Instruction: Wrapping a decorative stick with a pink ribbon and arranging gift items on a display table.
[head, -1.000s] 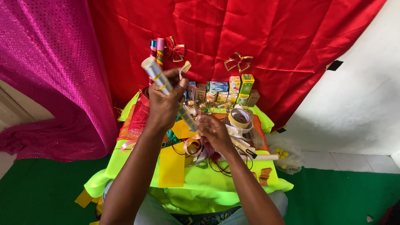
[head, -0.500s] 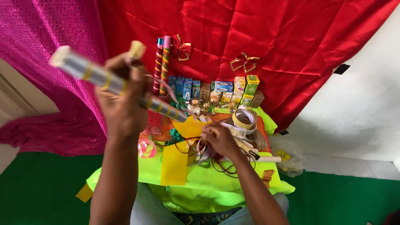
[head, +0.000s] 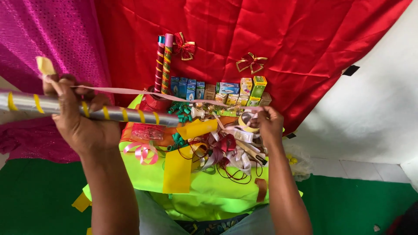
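Pink ribbon (head: 143,92) is stretched out between both hands above the table (head: 209,182), so a length seems measured but not yet cut. Left hand (head: 80,119) grips the silver roll (head: 122,114) and pinches one ribbon end; right hand (head: 270,124) pinches the other.

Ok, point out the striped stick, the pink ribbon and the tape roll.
Striped stick (head: 130,115), head view: on its silver shaft right of the left hand.
Pink ribbon (head: 143,92), head view: mid-span of the stretched strip.
Tape roll (head: 247,122), head view: on its yellow rim.

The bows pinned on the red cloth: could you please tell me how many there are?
2. One red bow is beside the tops of the upright striped rolls; one gold-edged bow hangs above the small boxes. None appears hidden.
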